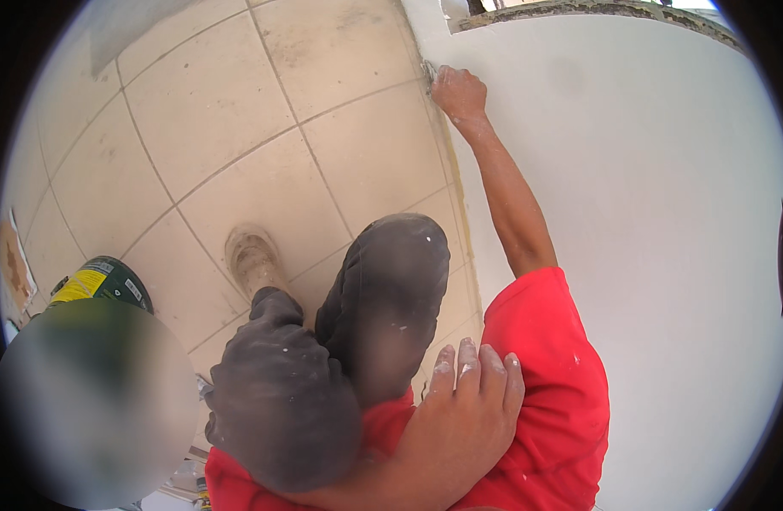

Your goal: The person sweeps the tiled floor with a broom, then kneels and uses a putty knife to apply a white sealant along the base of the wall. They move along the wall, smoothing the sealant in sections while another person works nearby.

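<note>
Up at the white wall's (647,204) edge, my right hand (460,92) is closed on a small metal tool (428,75), mostly hidden by the fingers, where the wall meets the tiled floor. My right arm stretches along the wall from the red sleeve. Low in the view, my left hand (460,404) lies over my red clothing (562,366) with its fingers apart, whitish smears on the fingertips and nothing visible in it. My dark-trousered knee (383,264) is bent beside the wall.
My dusty boot (251,255) stands on beige tiles (221,102). A green and yellow bucket (102,281) sits at left, partly behind a blurred round area, near a stained board (17,264). An opening with a rough edge (596,15) runs along the top right.
</note>
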{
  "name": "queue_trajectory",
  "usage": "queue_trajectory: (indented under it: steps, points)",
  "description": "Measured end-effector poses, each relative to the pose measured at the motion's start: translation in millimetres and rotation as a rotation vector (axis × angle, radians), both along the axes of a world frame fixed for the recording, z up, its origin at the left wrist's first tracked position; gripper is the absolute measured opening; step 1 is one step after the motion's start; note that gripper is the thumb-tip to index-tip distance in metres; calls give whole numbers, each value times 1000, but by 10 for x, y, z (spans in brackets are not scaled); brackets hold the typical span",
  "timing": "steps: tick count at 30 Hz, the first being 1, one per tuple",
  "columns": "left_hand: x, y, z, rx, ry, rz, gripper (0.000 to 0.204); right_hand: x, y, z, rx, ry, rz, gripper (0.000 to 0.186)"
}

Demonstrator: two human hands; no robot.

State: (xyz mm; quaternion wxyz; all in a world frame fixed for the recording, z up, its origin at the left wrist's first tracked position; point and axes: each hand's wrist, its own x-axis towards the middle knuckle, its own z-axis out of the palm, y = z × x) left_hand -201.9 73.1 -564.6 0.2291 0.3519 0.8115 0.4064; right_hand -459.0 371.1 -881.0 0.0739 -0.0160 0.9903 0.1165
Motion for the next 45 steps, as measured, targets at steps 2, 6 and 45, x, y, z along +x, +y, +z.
queue_trajectory:
  steps: [2, 6, 45]
  points:
    - [58, 18, 18, 9, -26, -6, 40, 41, 85, 77, 22, -4, -41, 25]
    - [98, 19, -19, -18, -5, -6, 39, -32, 331, -87, 26, 115, 82, 26]
    - [150, 43, -31, -11, -68, -40, 38, -594, -147, 205, 20, -7, -46, 23]
